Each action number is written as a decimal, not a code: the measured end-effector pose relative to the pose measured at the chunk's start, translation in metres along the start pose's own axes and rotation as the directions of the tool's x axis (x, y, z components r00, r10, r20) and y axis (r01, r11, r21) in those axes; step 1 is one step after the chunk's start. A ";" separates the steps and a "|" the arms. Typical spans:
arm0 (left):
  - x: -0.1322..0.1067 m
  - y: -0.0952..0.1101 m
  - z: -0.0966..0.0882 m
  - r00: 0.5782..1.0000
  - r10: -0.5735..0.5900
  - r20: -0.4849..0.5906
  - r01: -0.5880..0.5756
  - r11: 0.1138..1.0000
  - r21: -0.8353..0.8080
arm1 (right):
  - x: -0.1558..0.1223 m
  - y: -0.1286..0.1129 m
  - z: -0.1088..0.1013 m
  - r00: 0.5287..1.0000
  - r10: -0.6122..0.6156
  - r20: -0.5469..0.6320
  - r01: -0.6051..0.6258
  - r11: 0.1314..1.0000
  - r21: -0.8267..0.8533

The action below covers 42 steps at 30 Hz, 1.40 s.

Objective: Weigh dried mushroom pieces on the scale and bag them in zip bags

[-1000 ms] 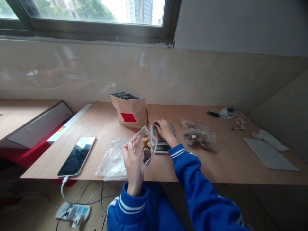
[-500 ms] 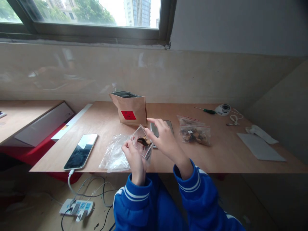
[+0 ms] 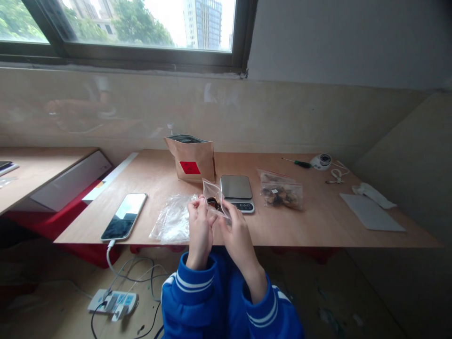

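Both my hands hold a small clear plastic bag (image 3: 214, 198) with brown and tan pieces inside, raised just above the table's front edge. My left hand (image 3: 198, 228) pinches its left side and my right hand (image 3: 236, 234) pinches its right side. A small silver kitchen scale (image 3: 236, 191) sits right behind the bag. A pile of clear plastic bags (image 3: 173, 221) lies to the left of my hands. An open brown paper pouch (image 3: 192, 160) with a red label stands behind the scale.
A filled clear bag (image 3: 281, 192) lies right of the scale. A phone (image 3: 125, 215) on a cable rests at the wooden table's (image 3: 318, 221) left. A screwdriver (image 3: 295, 163), a tape roll (image 3: 320, 161) and white paper (image 3: 370, 212) lie far right. A power strip (image 3: 111, 301) is on the floor.
My right hand left the scale, came back toward me and took the right side of the small bag. The bag has come lower and nearer to the table edge.
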State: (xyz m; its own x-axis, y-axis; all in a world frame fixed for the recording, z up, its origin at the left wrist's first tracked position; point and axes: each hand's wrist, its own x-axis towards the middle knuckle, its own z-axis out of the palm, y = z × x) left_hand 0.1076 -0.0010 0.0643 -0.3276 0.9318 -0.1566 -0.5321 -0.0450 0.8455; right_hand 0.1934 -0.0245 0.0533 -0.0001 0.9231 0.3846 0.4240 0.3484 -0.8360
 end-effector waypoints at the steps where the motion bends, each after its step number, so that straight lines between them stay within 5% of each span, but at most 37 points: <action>1: -0.002 -0.001 0.000 0.999 -0.002 0.048 0.002 1.000 0.016 | 0.001 0.002 -0.001 0.999 -0.006 -0.034 0.007 0.999 0.036; 8: 0.012 -0.024 -0.014 0.942 0.331 0.048 -0.325 0.870 0.371 | -0.001 0.036 -0.021 0.979 0.144 -0.145 -0.064 0.889 0.453; 13: 0.028 -0.042 -0.020 0.940 0.241 0.243 -0.299 0.923 0.242 | -0.004 0.058 -0.033 0.966 0.253 -0.056 -0.176 0.801 0.572; 20: 0.021 -0.054 -0.023 0.969 0.234 0.084 -0.245 0.956 0.162 | -0.006 0.074 -0.028 0.896 0.389 -0.214 -0.166 0.741 0.651; 25: 0.020 -0.055 -0.028 0.972 0.231 0.037 -0.234 0.960 0.153 | -0.006 0.077 -0.032 0.870 0.360 -0.337 -0.092 0.790 0.606; 42: 0.025 -0.057 -0.041 0.950 0.291 0.109 -0.311 0.904 0.293 | -0.009 0.104 -0.041 0.852 0.362 -0.377 -0.098 0.819 0.566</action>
State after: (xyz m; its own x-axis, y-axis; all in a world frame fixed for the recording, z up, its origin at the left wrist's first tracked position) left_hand 0.0979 0.0098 -0.0084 -0.3813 0.9117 0.1530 -0.1508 -0.2247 0.9627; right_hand 0.2745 -0.0034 -0.0215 0.4950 0.8516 0.1724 -0.1657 0.2873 -0.9434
